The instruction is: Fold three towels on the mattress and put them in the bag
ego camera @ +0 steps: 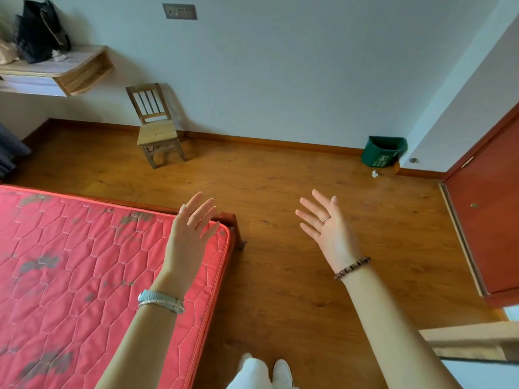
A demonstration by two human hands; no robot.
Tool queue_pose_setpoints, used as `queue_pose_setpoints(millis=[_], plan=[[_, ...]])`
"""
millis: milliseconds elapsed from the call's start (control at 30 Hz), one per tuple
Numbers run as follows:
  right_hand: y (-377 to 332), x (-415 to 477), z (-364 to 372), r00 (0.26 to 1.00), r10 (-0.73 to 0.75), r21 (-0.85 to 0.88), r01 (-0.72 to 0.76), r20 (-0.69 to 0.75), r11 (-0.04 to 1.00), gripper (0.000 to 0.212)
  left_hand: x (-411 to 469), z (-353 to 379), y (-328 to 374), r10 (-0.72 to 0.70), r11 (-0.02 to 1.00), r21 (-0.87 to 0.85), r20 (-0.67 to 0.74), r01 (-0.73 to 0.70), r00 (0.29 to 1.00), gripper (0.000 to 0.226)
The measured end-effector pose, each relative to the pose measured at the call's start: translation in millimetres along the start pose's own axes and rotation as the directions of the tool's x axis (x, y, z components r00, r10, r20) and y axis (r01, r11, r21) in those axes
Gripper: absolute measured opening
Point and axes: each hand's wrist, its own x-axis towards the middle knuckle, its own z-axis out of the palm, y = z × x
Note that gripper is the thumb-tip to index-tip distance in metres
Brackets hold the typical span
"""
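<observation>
Down by your feet, your white shoes (280,372) stand on the wooden floor (295,276), just beside the red mattress (70,262). That mattress lies off to your left, and its long side runs away from you to a far corner.

Your left hand (191,234) is up in the air over that far corner. Its fingers are straight and spread, and it holds nothing. Your right hand (328,228) is up too, out over the floor and well apart from the mattress. It is also spread wide and holds nothing.

So your left hand is the nearer one to the mattress.

No towel shows on the part of the mattress you can see. More of it runs off to your left, out of sight, so the towels may be there. I think you need to turn left first.

Past the mattress, a small wooden chair (156,127) stands by the wall. Further still, up and to the left, a black bag (39,32) sits on a wooden shelf (70,68). That may be the bag for the towels, but I cannot be sure.
</observation>
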Motion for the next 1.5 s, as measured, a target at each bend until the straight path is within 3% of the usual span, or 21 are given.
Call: queue_pose_setpoints(millis=[300, 600, 967, 1500], plan=[[-23, 89, -5, 1.0, 0.013, -0.001, -0.013, -0.015, 1.0, 0.049, 91, 18, -8, 0.002, 1.0, -0.001, -0.018, -0.002, 1.0, 0.051], [-62, 209, 24, 0.998, -0.013, -0.051, 0.016, 0.063, 0.999, 0.05, 207, 27, 6, 0.04, 0.997, -0.057, -0.106, -0.046, 0.994, 0.05], [-101, 326, 52, 0.993, -0.01, 0.013, 0.008, 0.115, 1.0, 0.048, 311, 41, 38, 0.081, 0.995, -0.041, -0.155, -0.089, 0.985, 0.05], [-158, 531, 97, 0.931, 0.119, -0.101, -0.089, 0.344, 0.991, 0.044, 451, 85, 32, 0.188, 0.969, -0.087, -0.34, -0.23, 0.921, 0.052]])
